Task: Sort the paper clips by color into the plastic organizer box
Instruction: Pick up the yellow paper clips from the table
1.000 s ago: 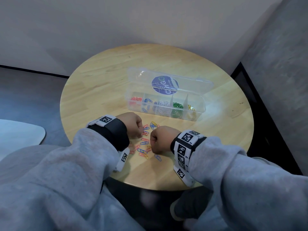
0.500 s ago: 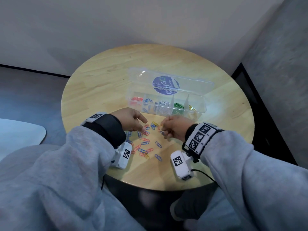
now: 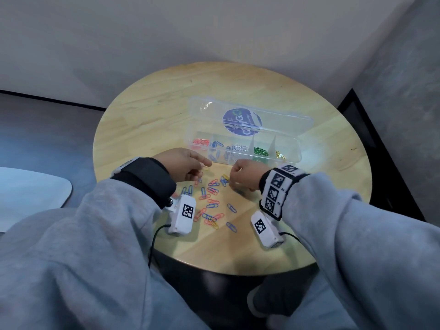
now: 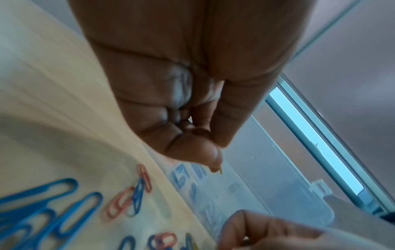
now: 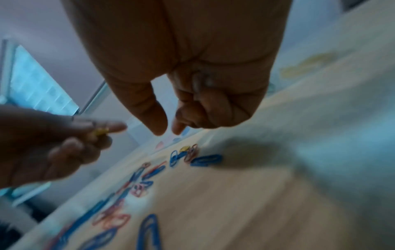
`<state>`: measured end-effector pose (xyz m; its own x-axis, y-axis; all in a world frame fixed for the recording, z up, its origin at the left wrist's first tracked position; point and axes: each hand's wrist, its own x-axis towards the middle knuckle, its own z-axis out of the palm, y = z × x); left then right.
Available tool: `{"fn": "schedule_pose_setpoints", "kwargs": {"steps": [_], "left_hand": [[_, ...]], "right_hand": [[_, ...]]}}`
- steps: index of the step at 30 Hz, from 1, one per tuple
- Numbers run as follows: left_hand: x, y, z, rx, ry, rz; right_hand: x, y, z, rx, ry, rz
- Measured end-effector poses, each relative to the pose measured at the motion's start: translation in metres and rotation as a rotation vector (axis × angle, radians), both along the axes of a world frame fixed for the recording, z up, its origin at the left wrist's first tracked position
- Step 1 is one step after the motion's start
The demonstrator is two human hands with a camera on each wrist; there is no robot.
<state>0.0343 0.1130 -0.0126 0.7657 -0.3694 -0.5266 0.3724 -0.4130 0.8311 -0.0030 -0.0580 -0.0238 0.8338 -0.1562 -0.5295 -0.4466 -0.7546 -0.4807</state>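
Left hand [image 3: 183,163] pinched a yellow paper clip [image 3: 206,168] between thumb and fingertips, just in front of the clear organizer box [image 3: 242,148], which sat lid-open toward the worktop's [image 3: 147,110] far right edge with red, blue, silver, green and yellow clips in separate compartments. Right hand [image 3: 245,178] hovered over the loose paper clips [image 3: 212,203], fingers curled, thumb and forefinger slightly parted; wrist view blurry, it seemed to hold nothing. Loose clips, mostly blue and red, lay scattered toward the near edge between both wrists.
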Motion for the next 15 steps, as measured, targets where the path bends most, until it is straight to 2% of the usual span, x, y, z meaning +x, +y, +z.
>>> {"fn": "schedule_pose_setpoints", "kwargs": {"steps": [3,6,11,15], "left_hand": [[0.004,0.007,0.009,-0.105,0.026,0.144],[0.006,0.016,0.016,-0.188,0.047,0.228],[0.009,0.025,0.014,-0.148,0.043,0.296],[0.008,0.024,0.012,-0.077,0.049,0.281]], "right_hand": [[0.005,0.006,-0.001,-0.162,-0.028,0.144],[0.012,0.011,-0.006,-0.243,-0.001,0.260],[0.014,0.013,-0.013,-0.336,0.040,0.319],[0.008,0.006,-0.008,-0.226,-0.053,0.231]]}}
